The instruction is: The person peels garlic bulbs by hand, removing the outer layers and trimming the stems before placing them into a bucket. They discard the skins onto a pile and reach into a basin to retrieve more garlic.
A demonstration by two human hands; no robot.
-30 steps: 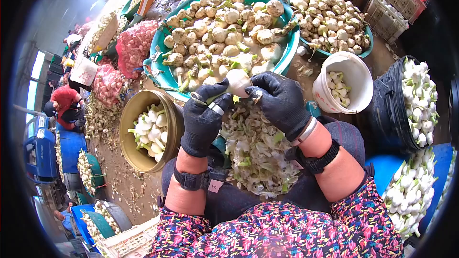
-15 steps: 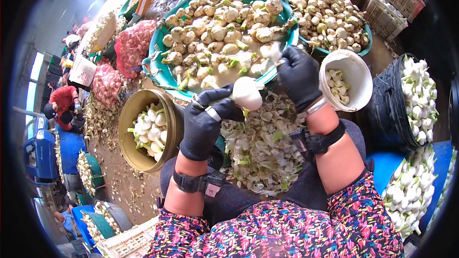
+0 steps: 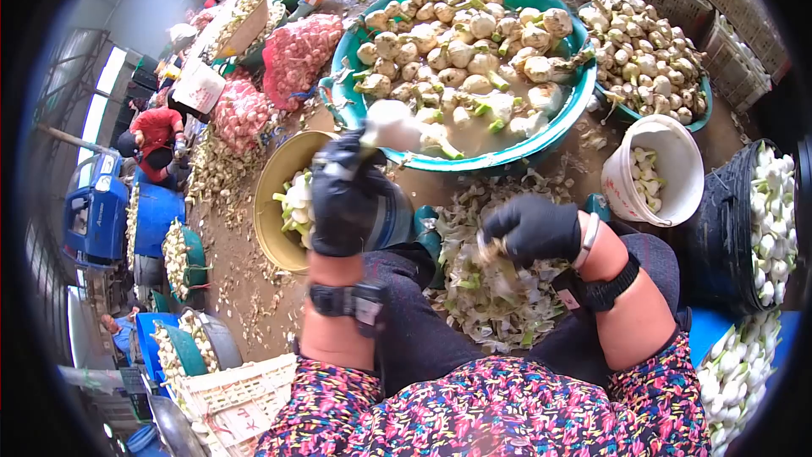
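Observation:
My left hand point(image 3: 345, 199), in a black glove, is closed round a peeled white garlic bulb point(image 3: 392, 124). It is raised in front of the tan bucket point(image 3: 264, 241), which holds white bulbs point(image 3: 295, 207) with green stem ends, and hides part of it. My right hand point(image 3: 537, 230), gloved too, has its fingers curled above a heap of garlic skins point(image 3: 499, 305) between my legs. Something pale and blurred shows at its fingertips; I cannot make out what. Just beyond both hands stands a green tub point(image 3: 507, 156) with unpeeled garlic point(image 3: 461, 52) in murky water.
A white bucket point(image 3: 616, 178) with some garlic stands at the right, beside a black bucket point(image 3: 719, 237) full of bulbs. Another tub of garlic point(image 3: 647, 55) lies behind it. Pink mesh sacks point(image 3: 300, 55) and a person in red point(image 3: 158, 135) are at the left.
My right hand has come down from the green tub's rim to above the skins. My left hand, still holding the garlic bulb, has moved in front of the tan bucket. The view has shifted.

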